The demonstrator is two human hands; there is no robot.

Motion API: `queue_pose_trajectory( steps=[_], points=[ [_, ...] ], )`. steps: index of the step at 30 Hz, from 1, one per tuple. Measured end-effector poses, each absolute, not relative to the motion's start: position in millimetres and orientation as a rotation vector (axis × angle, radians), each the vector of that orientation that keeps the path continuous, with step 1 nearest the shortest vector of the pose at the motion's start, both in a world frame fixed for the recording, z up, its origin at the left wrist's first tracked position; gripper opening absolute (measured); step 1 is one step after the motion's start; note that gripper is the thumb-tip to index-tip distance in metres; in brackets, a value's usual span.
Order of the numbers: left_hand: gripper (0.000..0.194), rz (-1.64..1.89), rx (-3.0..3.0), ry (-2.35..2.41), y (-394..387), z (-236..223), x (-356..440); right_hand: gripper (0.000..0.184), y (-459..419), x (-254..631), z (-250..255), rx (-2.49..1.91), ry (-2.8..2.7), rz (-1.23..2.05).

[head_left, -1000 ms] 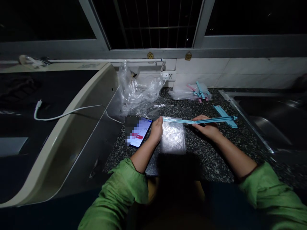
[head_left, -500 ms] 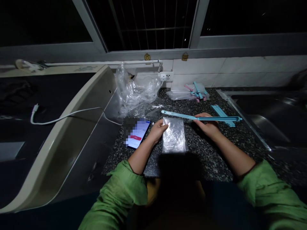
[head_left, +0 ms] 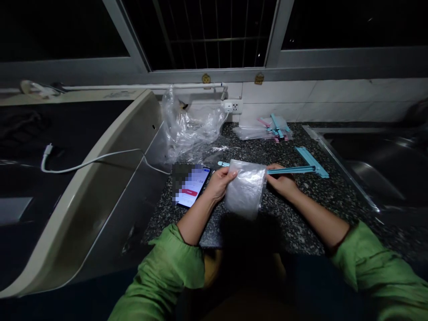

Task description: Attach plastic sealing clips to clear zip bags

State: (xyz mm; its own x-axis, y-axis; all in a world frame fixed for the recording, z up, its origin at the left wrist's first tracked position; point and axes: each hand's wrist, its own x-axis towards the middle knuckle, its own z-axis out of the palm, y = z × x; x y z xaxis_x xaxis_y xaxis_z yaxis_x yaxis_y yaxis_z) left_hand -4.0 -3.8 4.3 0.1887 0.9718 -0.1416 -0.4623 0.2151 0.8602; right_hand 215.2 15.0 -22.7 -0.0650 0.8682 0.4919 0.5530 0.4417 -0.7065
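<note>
A clear plastic bag (head_left: 246,187) hangs over the counter, its upper left edge pinched between the thumb and fingers of my left hand (head_left: 221,183). My right hand (head_left: 281,180) is closed around a long light-blue bag sealing clip (head_left: 294,170) at the bag's upper right edge. The clip is unfolded: one arm points right past my fingers, and the other runs behind the bag, its tip showing left of it. The bag covers the middle of that arm. More blue clips (head_left: 311,161) lie on the counter beyond my right hand.
Left of my left hand lies a lit phone (head_left: 193,189). Crumpled clear plastic (head_left: 195,129) sits at the back near a socket (head_left: 235,106). Blue and pink clips (head_left: 277,127) rest on flat bags by the wall. A sink (head_left: 371,174) borders the speckled counter (head_left: 294,223) on the right.
My right hand has moved left to the bag, bringing the blue clip with it, and one clip arm has gone behind the bag. The bag has been raised and tilted slightly.
</note>
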Motion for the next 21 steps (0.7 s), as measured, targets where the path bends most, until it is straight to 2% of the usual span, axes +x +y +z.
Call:
queue_pose_trajectory(
  steps=[8,14,21],
  points=[
    [0.046,1.139,0.672,0.951,0.4,-0.6,-1.2,0.019,6.3,212.4,-18.8,-1.216,-1.712,0.493],
    [0.049,1.174,0.640,0.973,2.0,-0.8,-0.9,0.023,5.5,211.3,-21.1,-1.206,-1.729,0.512],
    [0.045,1.150,0.628,0.965,4.9,-3.0,-4.7,0.023,4.5,210.4,-21.4,-1.231,-1.746,0.527]
  ],
)
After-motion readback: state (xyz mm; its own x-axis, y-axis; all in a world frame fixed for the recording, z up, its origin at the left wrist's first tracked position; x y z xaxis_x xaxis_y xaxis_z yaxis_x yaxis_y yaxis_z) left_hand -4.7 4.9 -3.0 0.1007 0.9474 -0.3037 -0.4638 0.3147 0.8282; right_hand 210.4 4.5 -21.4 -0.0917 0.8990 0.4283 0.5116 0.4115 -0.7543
